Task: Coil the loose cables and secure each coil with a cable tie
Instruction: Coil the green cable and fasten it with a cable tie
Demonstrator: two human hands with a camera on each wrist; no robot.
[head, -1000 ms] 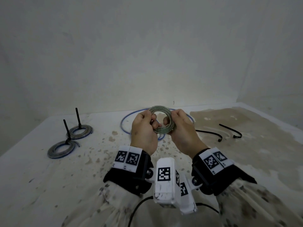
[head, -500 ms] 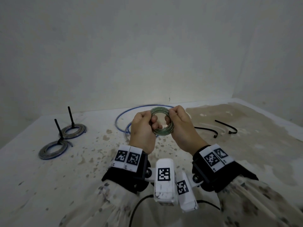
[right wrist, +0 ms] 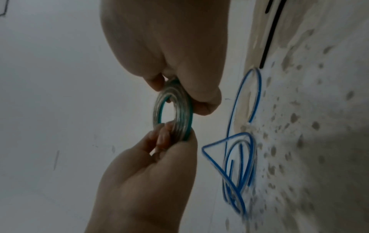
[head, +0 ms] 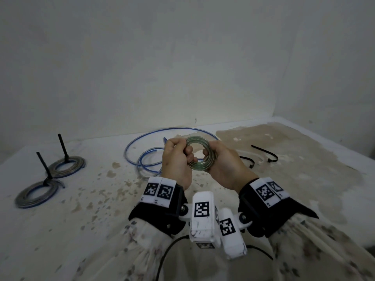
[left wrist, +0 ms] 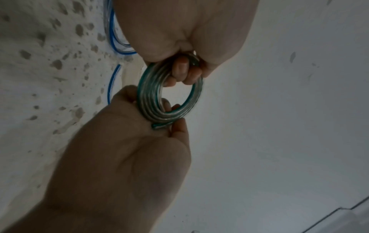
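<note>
A small coil of clear, green-striped cable point(head: 197, 139) is held up in front of me above the table. My left hand point(head: 187, 151) grips its left side with fingers curled through the ring. My right hand point(head: 210, 156) pinches its right side between thumb and fingers. In the left wrist view the coil point(left wrist: 147, 94) has a free cut end sticking out at my left hand point(left wrist: 159, 121). In the right wrist view my right hand point(right wrist: 171, 138) pinches the bottom of the coil point(right wrist: 183, 108). No tie is on this coil.
A loose blue cable point(head: 142, 142) sprawls on the stained table point(head: 81, 220) behind my hands. Two black cable ties point(head: 265, 154) lie to the right. Two tied coils point(head: 68, 166) point(head: 36, 193), each with an upright black tie tail, rest at the far left.
Both hands keep hold of the green coil at about the same height. My view has shifted slightly, and the fingers have shifted a little on the ring.
</note>
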